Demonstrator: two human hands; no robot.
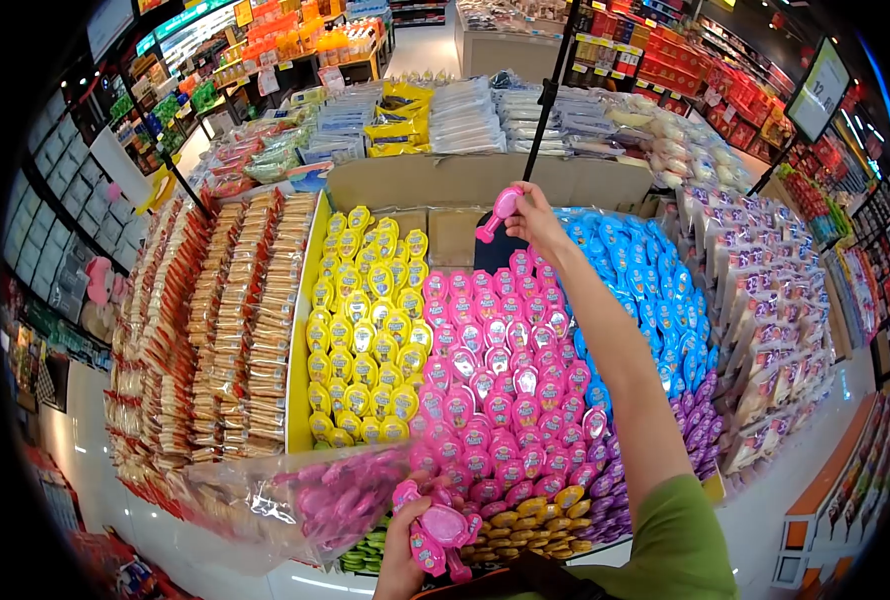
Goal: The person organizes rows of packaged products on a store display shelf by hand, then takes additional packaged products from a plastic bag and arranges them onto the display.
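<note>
My right hand point(537, 218) reaches out to the back of the display, its fingers closed on one pink hand-mirror-shaped candy pack point(506, 203). It hangs over a dark gap behind the rows of pink candy packs point(500, 375), which have round heads and short handles. Low at the front, my left hand point(402, 553) grips several pink candy packs point(443, 524) in a bunch. Beside it a clear plastic bag point(265, 500) with more pink packs inside lies across the front of the display. Part of my left hand is hidden behind its bunch.
Yellow packs point(370, 330) fill the left of the bin, blue packs point(640, 290) the right. Purple packs point(665, 440) and gold packs point(530, 522) lie nearer me. Bagged snacks point(235, 320) flank the left side. A black pole point(545, 110) rises behind the cardboard back panel point(385, 182).
</note>
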